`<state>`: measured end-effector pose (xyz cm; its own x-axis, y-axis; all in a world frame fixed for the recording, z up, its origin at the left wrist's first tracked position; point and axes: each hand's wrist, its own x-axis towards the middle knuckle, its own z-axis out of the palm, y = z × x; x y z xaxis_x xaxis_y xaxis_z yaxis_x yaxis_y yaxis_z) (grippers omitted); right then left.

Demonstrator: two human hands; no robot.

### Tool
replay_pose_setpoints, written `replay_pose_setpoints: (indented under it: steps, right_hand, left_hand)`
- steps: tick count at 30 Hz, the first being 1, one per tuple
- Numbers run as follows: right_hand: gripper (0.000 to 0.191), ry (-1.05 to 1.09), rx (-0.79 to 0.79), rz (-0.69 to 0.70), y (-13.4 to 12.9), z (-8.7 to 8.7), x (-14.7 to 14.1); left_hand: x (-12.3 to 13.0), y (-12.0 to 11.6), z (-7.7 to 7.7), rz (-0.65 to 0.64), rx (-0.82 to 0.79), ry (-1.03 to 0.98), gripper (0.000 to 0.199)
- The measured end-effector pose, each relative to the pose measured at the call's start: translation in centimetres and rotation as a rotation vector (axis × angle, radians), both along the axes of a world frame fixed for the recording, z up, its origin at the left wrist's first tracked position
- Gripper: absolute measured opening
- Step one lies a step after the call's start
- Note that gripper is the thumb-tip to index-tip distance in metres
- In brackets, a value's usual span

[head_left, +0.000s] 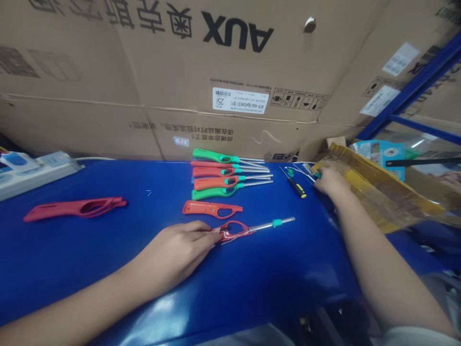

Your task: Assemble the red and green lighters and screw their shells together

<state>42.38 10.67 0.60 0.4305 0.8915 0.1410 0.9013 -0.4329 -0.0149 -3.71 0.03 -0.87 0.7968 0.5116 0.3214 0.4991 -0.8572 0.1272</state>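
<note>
My left hand (183,245) is closed on the handle of a red gas lighter (234,230) with a long nozzle, holding it low over the blue table. A metal tube with a teal collar (276,223) points right from it, and a thin wire runs along its lower edge. At the right, my right hand (331,180) is closed with its fingertips on a small green part (317,175), partly hidden by the fingers. Beside it lie thin white wires (300,172), another green piece (290,172) and a yellow-black screwdriver (297,187).
Several assembled lighters (216,182) in red, orange and green lie stacked at the back. In front is an orange handle shell (212,209); a red one (75,209) lies left. A power strip (39,173), a taped carton (382,187) and a cardboard wall (162,72) border the table.
</note>
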Motion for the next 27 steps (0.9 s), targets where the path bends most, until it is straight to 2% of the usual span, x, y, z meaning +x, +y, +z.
replay_pose_setpoints:
  steps: [3,7,11,15,17,20,24,25,27]
  right_hand:
    - [0.049,-0.005,-0.039,-0.102,0.0,0.3,-0.7]
    - [0.037,0.008,-0.048,-0.156,-0.1,0.7,-1.3]
    - [0.031,0.021,0.015,-0.153,-0.4,0.8,-1.5]
    - [0.032,0.042,0.171,-0.072,-0.8,1.3,-2.4]
    - [0.033,0.079,0.247,0.032,-1.1,1.7,-3.5]
    - [0.031,0.183,0.250,0.303,-1.9,2.0,-6.3]
    - [0.025,0.366,-0.033,0.763,-3.7,1.4,-10.5]
    - [0.024,0.439,-0.097,0.931,-4.1,1.2,-11.3]
    - [0.025,0.480,-0.133,1.026,-4.7,0.7,-12.4]
  left_hand:
    - [-0.1,-0.1,0.1,-0.017,-0.006,-0.007,0.030]
    - [-0.2,0.0,0.2,-0.058,-0.024,-0.034,0.028]
    - [-0.2,0.1,0.0,-0.078,-0.017,-0.029,0.029]
    - [-0.3,0.1,-0.2,-0.077,0.000,-0.011,0.029]
    - [-0.3,0.1,-0.2,-0.075,0.011,-0.007,0.029]
    - [-0.2,0.0,-0.2,-0.065,0.020,-0.007,0.027]
    - [0.0,0.1,0.1,-0.075,0.001,-0.010,0.025]
    - [0.1,0.2,0.2,-0.076,-0.003,-0.013,0.026]
    - [0.1,0.2,0.2,-0.071,-0.008,-0.018,0.026]
